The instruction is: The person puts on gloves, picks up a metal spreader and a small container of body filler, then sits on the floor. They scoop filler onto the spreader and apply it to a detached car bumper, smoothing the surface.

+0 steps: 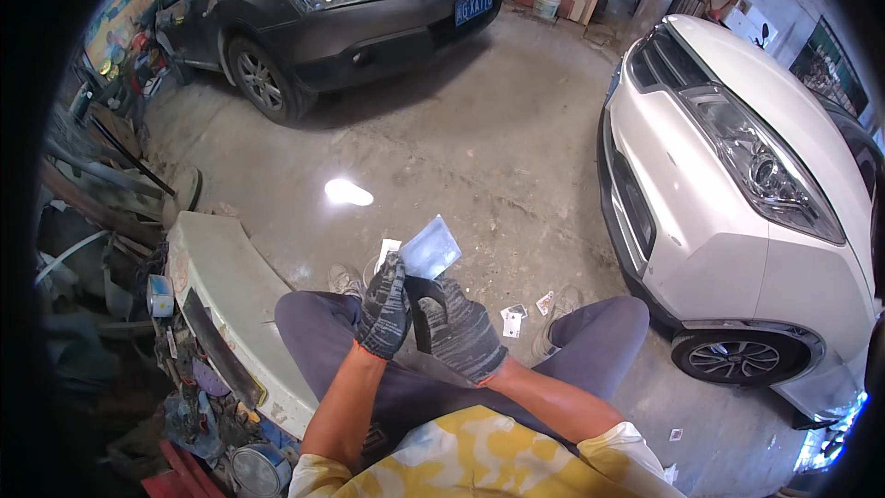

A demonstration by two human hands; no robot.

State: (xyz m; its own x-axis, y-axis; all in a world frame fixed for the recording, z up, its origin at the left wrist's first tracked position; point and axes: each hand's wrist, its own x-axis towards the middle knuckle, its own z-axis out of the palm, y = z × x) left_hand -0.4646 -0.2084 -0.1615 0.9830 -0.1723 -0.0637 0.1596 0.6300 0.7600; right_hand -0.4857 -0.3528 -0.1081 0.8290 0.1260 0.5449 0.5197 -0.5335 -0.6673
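Both my hands wear dark grey knitted gloves with orange cuffs and meet in front of my lap. A pale bluish, shiny rectangular sheet (430,247) sticks up from between them, tilted to the right. Closed fingers of my left hand (384,314) press at its left lower side. My right hand (456,327) curls closed at its lower edge, with a black patch between the hands that may be glove or another item. Just behind the left fingertips shows a small white piece (388,247), partly hidden; whether it is held I cannot tell.
Playing cards (512,321) lie on the concrete by my right shoe. A pale curved car panel (221,267) stands at my left, beside cans (255,470) and clutter. A dark grey car (323,28) is ahead, and a white car (701,184) is close on the right.
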